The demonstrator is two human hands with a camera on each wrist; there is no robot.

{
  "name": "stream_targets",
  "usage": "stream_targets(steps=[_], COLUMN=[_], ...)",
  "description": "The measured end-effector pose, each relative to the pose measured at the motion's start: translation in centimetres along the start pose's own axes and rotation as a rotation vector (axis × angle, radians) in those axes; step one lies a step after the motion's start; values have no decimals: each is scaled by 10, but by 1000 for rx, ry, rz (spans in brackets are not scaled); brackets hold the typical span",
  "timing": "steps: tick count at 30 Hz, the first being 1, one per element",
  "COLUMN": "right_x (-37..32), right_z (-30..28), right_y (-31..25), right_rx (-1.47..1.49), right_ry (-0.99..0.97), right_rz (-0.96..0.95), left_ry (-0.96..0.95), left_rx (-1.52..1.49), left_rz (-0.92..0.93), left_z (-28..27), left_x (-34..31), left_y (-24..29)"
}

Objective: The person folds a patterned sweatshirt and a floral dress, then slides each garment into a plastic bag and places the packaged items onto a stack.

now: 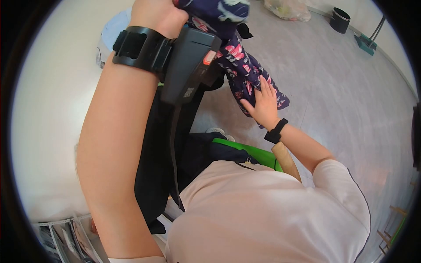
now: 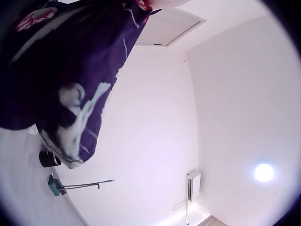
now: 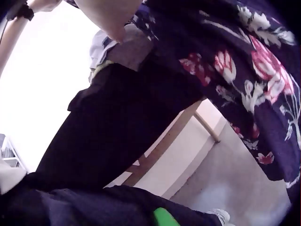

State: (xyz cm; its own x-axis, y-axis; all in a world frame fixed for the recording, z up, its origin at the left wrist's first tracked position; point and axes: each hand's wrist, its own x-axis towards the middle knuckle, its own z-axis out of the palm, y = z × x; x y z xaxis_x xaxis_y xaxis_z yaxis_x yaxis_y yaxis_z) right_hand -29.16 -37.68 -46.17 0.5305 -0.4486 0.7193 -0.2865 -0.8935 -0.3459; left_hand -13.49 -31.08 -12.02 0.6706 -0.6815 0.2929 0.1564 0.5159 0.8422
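Note:
A dark purple garment with pink and white flowers hangs in front of me. My left hand is raised at the top of the head view and grips its upper part; the fingers are partly cut off by the frame edge. In the left wrist view, the floral cloth drapes down from the fingertips. Lower down, my right hand lies with straight fingers against the garment's hanging length. The floral cloth fills the right side of the right wrist view, with part of the right hand at the top.
Black clothing hangs beside my left arm, with a pale blue garment beyond it. On the floor stand a black bin, a green dustpan and a plastic bag. A pocketed organiser sits at lower left.

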Motion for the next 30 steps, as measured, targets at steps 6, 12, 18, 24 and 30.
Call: stream_targets(steps=[6, 12, 18, 24, 30], right_x=[-1, -21, -54, -76, -91], right_z=[20, 20, 31, 33, 4], right_y=[9, 53, 80, 96, 104], right_rx=[-80, -152, -181, -134, -64], right_ry=[73, 17, -94, -134, -86], right_rz=[151, 207, 298, 237, 100], left_ry=[37, 55, 181, 204, 8], left_rx=[34, 75, 130, 183, 113], left_rz=[50, 37, 100, 112, -2], left_z=[29, -7, -5, 9, -57], left_x=[-29, -5, -14, -22, 22], left_y=[-3, 0, 3, 15, 61])
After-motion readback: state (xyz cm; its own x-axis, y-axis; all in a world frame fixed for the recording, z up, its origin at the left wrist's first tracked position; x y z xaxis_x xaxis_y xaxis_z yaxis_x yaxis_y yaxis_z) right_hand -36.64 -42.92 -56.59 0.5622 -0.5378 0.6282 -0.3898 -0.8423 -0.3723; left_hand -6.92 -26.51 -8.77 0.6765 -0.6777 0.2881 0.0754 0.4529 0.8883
